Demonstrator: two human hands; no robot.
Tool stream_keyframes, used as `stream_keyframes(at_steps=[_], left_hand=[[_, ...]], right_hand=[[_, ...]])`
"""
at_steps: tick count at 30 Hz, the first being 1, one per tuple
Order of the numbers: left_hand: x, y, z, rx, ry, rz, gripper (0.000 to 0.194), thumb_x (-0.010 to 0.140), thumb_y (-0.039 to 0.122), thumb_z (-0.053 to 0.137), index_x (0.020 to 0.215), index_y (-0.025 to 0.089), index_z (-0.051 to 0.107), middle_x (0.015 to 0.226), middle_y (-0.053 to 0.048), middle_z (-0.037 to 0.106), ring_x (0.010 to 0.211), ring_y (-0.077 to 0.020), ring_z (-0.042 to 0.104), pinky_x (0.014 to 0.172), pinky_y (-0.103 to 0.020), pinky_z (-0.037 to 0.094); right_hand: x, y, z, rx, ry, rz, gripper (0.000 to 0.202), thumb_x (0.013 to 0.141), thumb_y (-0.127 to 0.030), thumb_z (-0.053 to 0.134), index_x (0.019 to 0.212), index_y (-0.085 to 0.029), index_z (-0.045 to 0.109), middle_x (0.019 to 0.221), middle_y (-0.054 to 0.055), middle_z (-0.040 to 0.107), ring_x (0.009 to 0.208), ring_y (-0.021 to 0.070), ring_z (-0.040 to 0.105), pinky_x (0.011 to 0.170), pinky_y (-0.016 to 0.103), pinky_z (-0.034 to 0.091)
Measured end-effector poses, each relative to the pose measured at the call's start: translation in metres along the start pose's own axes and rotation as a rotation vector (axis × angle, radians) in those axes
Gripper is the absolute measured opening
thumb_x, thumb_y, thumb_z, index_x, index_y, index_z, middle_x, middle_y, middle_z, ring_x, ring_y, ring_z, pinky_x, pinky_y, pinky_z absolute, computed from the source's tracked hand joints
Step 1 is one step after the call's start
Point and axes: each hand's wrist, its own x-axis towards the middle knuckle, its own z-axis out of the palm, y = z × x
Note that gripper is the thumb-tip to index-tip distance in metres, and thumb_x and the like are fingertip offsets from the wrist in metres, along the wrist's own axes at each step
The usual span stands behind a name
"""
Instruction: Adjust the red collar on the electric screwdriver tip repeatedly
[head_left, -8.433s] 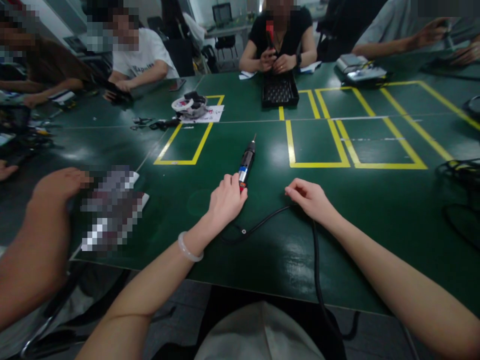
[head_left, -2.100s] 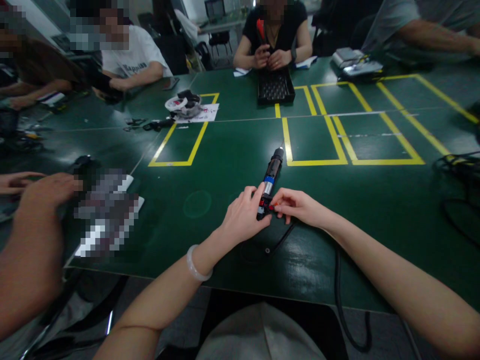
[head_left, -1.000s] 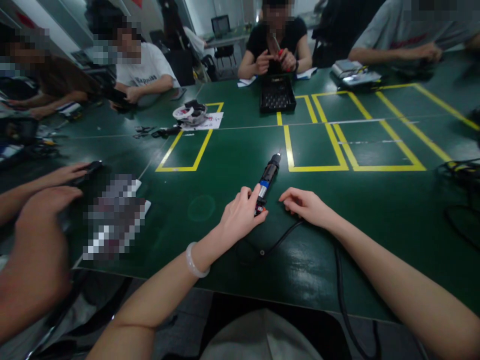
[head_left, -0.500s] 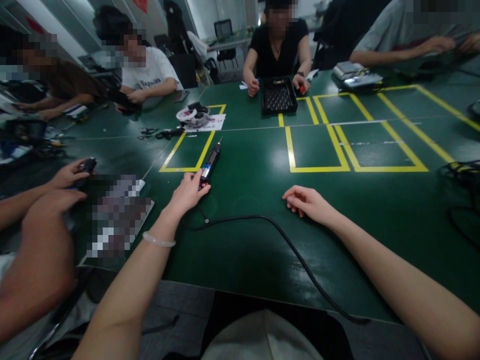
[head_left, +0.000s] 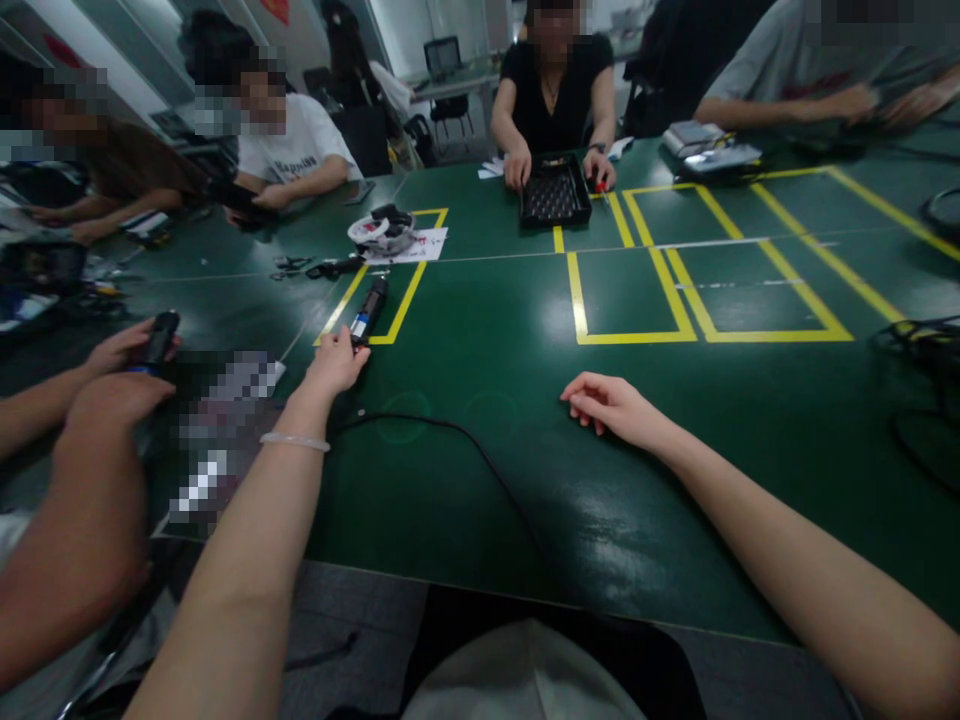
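My left hand [head_left: 336, 362] is closed around the rear end of a black electric screwdriver [head_left: 369, 312] with a blue and white label. The tool points away from me, over a yellow-taped rectangle [head_left: 381, 339] on the green table. Its black cord [head_left: 450, 424] trails from behind my hand across the tabletop toward the near edge. My right hand [head_left: 611, 408] rests on the table to the right, with its fingers loosely curled in and nothing in them.
Ahead lie a roll of white tape [head_left: 381, 232] and a paper sheet [head_left: 431, 243]. A person opposite has both hands at a black tray [head_left: 555, 213]. At left, a co-worker's hand grips a dark tool [head_left: 161, 338] beside pixelated packets [head_left: 232, 400]. Tangled cables [head_left: 926, 365] lie at right.
My left hand has moved left with the screwdriver, bringing it over the taped rectangle; the cord has shifted left with it. My right hand has stayed almost still.
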Motion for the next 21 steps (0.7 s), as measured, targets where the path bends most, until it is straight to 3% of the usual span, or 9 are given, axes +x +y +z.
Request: stream_keyframes(at_steps=[5, 11, 21], left_hand=[[-0.008, 0.005, 0.006, 0.01, 0.093, 0.027, 0.072, 0.095, 0.048, 0.037, 0.151, 0.005, 0.028, 0.141, -0.031, 0.043, 0.127, -0.046, 0.048, 0.102, -0.055, 0.043], [-0.012, 0.005, 0.007, -0.03, 0.087, 0.008, 0.082, 0.092, 0.058, 0.045, 0.152, 0.005, 0.026, 0.144, -0.03, 0.04, 0.131, -0.0461, 0.044, 0.104, -0.054, 0.042], [-0.019, 0.016, 0.0, -0.051, 0.124, -0.03, 0.056, 0.099, 0.045, 0.03, 0.138, 0.008, 0.045, 0.134, -0.026, 0.048, 0.124, -0.0406, 0.051, 0.099, -0.052, 0.045]], right_hand=[[0.0, 0.0, 0.0, -0.014, -0.013, 0.005, 0.023, 0.088, -0.035, 0.058, 0.099, -0.016, 0.062, 0.077, 0.002, 0.06, 0.063, 0.0123, 0.057, 0.045, 0.021, 0.045], [-0.001, -0.001, 0.0, -0.011, -0.018, 0.016, 0.023, 0.09, -0.036, 0.056, 0.1, -0.016, 0.061, 0.077, 0.002, 0.06, 0.063, 0.0116, 0.057, 0.045, 0.02, 0.044], [-0.001, -0.003, 0.0, 0.007, -0.012, 0.014, 0.018, 0.088, -0.033, 0.06, 0.097, -0.017, 0.062, 0.076, 0.002, 0.061, 0.062, 0.0113, 0.057, 0.043, 0.018, 0.044]])
